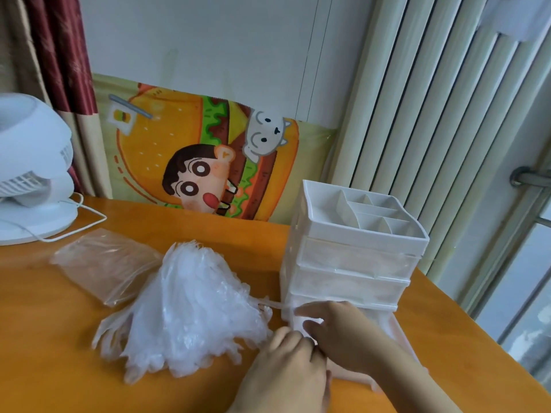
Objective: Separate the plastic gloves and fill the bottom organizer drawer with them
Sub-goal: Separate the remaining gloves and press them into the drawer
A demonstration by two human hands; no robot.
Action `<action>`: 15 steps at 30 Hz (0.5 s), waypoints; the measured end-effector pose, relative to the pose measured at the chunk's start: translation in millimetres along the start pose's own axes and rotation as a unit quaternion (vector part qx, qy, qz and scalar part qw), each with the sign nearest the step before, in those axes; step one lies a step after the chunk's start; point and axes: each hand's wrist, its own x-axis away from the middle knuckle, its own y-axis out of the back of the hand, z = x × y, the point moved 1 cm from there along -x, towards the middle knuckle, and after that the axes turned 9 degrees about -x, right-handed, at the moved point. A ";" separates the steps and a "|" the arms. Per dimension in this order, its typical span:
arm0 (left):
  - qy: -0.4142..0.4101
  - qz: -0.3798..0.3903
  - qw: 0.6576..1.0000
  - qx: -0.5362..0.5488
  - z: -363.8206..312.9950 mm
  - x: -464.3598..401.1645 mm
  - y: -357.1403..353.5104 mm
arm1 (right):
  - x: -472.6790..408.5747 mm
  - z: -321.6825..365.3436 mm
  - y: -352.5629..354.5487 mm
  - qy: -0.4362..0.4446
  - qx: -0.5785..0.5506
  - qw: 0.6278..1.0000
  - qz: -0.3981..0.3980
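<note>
An orange table (59,353) carries clear, whitish plastic gloves (190,308) and a white organizer (351,234). Upper left hangs a dark red curtain (65,55); centre, a burger-cartoon cloth (202,156) in orange, green and brown.

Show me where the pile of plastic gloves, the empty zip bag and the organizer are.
pile of plastic gloves (190,308), head view, middle of the heap.
zip bag (101,263), head view, its flat middle.
organizer (351,260), head view, top drawer front.

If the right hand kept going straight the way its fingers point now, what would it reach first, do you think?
The right hand points left across the open bottom drawer, so it would probably first reach the pile of plastic gloves on the table, though depth is hard to judge.
</note>
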 end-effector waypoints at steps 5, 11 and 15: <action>0.016 0.031 0.999 -0.020 -3.1 -1.4 -12.2 | -16.5 2.1 0.1 -0.016 0.069 0.993 0.095; 0.027 0.061 0.994 0.084 2.4 8.0 0.8 | -16.3 0.9 0.1 -0.044 0.029 0.994 0.095; 0.100 -0.095 0.957 0.254 44.3 18.8 47.3 | -7.1 16.2 6.9 -0.043 0.096 0.988 -0.116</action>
